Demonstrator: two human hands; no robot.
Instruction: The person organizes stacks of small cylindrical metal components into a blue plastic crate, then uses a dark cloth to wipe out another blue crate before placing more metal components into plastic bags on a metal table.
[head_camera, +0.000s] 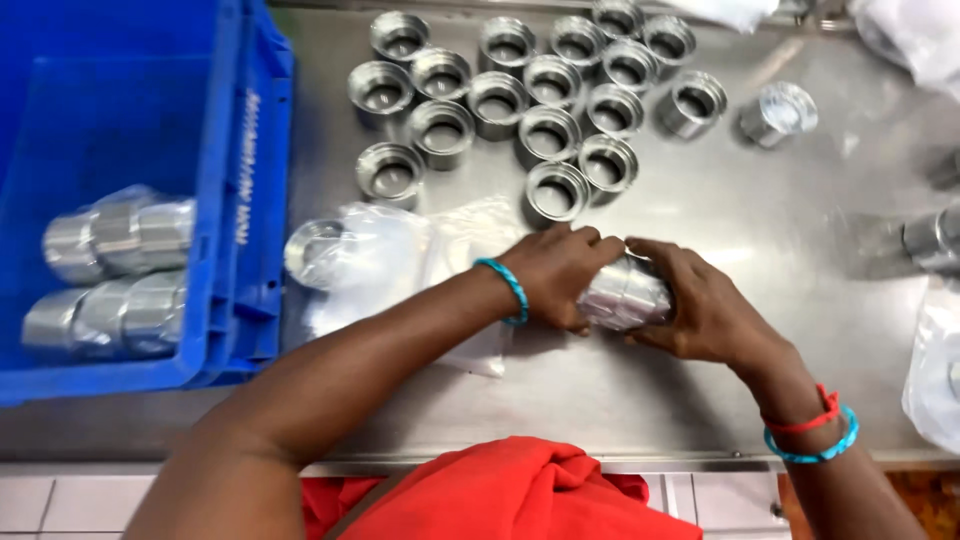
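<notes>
clear bags (400, 250) mid-table, blue crate (250, 200) left

Both hands cover most of the bagged metal part (627, 293), while the blue crate (240, 200) and the plastic bags (935, 375) at right are cut by the frame's edges.

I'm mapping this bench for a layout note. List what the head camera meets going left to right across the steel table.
Blue crate holding bagged metal parts → clear plastic bags → left hand → wrapped metal part held by both hands → right hand → bagged part → plastic bag at the edge.
</notes>
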